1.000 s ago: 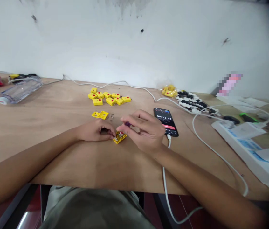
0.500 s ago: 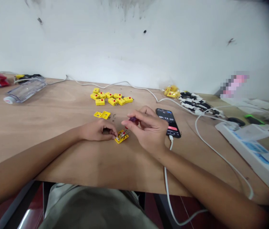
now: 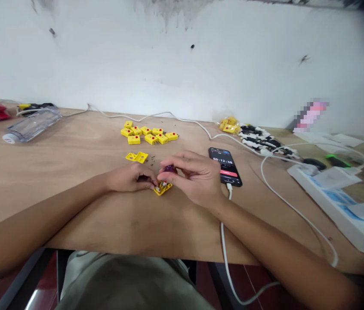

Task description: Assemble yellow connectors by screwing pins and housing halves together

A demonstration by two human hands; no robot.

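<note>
**Two Hands Close Over a Small Yellow Connector**

The left hand [image 3: 130, 178] lies curled on the worktop [image 3: 72, 211], its fingertips [image 3: 152, 183] pressed against the edge of an opened yellow connector [image 3: 162, 189] that sits flat between the hands. The right hand [image 3: 195, 178] arches in from the other side, thumb and fingers pinching a small purple tool handle [image 3: 169, 168] just above the connector; the tool's tip is hidden. Both forearms angle inward from the lower corners. Behind them lie a pair of yellow connector shells [image 3: 137, 157], tiny screws [image 3: 152, 161] and a cluster of closed yellow connectors [image 3: 146, 137]. A smartphone [image 3: 225, 166] showing a timer rests just beyond the right hand.
</note>
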